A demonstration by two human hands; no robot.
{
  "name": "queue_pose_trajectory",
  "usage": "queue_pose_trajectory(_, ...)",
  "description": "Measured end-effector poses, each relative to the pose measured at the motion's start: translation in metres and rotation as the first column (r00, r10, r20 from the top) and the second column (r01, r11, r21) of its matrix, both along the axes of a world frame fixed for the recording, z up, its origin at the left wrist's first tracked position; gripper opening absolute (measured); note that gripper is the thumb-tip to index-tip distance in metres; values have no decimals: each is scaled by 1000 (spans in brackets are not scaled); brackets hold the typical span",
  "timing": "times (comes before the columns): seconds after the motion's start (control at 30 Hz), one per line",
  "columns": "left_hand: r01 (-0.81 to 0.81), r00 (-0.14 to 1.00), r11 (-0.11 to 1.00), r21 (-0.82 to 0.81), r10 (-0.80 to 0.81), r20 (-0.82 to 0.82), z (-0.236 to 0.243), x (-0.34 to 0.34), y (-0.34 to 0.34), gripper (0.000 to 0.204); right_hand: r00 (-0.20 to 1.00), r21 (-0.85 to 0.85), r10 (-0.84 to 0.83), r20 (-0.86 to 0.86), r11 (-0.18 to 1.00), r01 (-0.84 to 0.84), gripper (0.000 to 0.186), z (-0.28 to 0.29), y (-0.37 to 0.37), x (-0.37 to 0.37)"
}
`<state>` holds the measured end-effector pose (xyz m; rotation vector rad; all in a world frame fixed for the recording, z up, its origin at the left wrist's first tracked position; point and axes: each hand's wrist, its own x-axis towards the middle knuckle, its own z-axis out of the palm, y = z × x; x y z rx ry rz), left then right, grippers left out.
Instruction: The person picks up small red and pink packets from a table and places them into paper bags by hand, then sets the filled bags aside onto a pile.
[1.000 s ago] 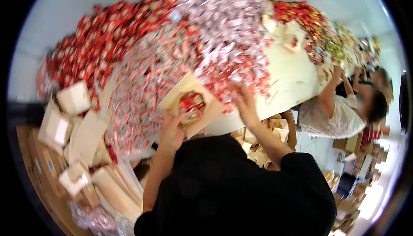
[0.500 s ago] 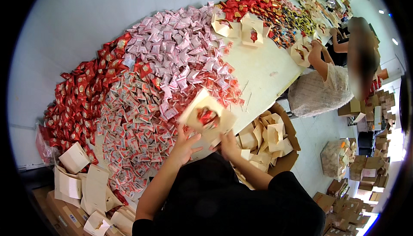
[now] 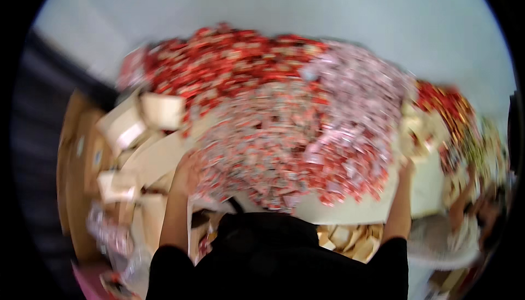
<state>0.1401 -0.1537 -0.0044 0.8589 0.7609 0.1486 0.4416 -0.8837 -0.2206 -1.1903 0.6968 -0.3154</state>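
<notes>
The view is smeared by motion. My left hand (image 3: 187, 171) reaches to the left edge of a heap of small red-and-grey packets (image 3: 257, 141), beside flat cream card (image 3: 145, 158); its fingers are blurred. Out to the right, my right hand (image 3: 405, 166) is at the lower edge of an open cream paper box (image 3: 420, 131) with something reddish inside; whether it grips the box is unclear. Pale pink packets (image 3: 358, 87) and red packets (image 3: 219, 65) lie heaped behind, against the wall.
Folded cream boxes (image 3: 161, 111) and brown cardboard (image 3: 79, 169) crowd the left, with plastic-wrapped bundles (image 3: 109, 226). A carton of cream pieces (image 3: 350, 240) sits below the table (image 3: 350, 212). Co-workers (image 3: 462, 229) are at the right, beside more piles of coloured packets (image 3: 445, 103).
My hands have parted, the left moving left, the right out to the upper right. The box that was between them has left the middle. The head view has swung, shifting the whole scene.
</notes>
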Motion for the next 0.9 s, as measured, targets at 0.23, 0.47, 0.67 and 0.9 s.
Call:
queue_pose_trajectory(0.23,-594,805,797,111,589,72,-38,-120,144,35,997,-163,-20,71,986,31,43,97,187,-68)
queue_pose_trajectory(0.47,-574,815,818,30,568,112,-60,-5,195,24,953,-370,299,-39,882,-292,44,115,321,-171)
queue_pose_trajectory(0.67,-690,720,713,-125,656,-228,-102,74,245,14,914,-296,371,-166,865,-405,43,161,408,-216)
queue_pose_trajectory(0.9,-605,797,739,-298,560,-227,-127,93,276,13,933,-164,272,-235,935,-314,40,151,447,-238)
